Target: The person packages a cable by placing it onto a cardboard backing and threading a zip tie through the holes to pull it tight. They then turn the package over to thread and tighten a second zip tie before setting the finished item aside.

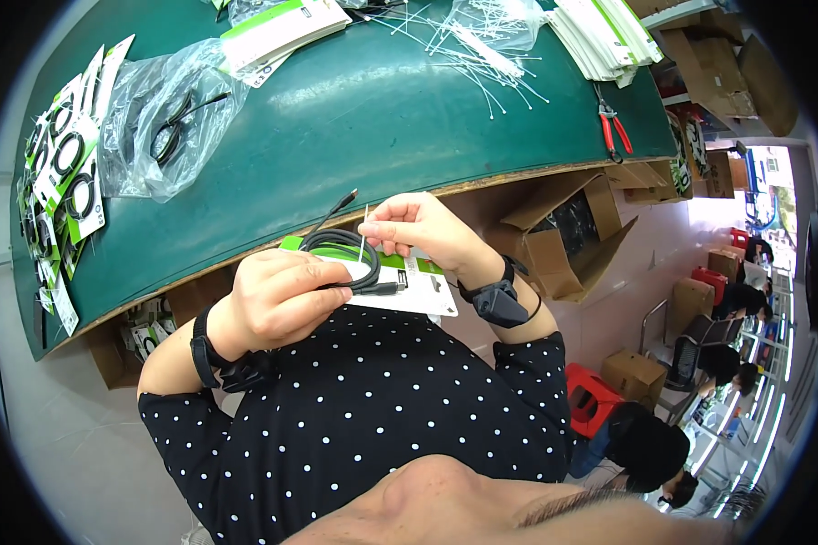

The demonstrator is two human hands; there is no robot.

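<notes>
A coiled black cable (341, 243) lies against a white and green backing card (418, 295) in front of my body, at the table's near edge. My left hand (286, 295) is closed round the coil and the card's left part. One cable plug (348, 198) sticks up beyond the coil, and another plug (382, 289) lies over the card. My right hand (404, 227) pinches a thin white cable tie (364, 238), which stands upright at the coil. Whether the tie is looped through the card cannot be made out.
Finished carded cables (68, 163) pile up at the table's left, beside a clear bag of cables (168, 127). Loose white ties (482, 59), card stacks (600, 36) and red-handled cutters (613, 132) lie farther right. An open carton (563, 236) stands below the table edge. Several people sit at right.
</notes>
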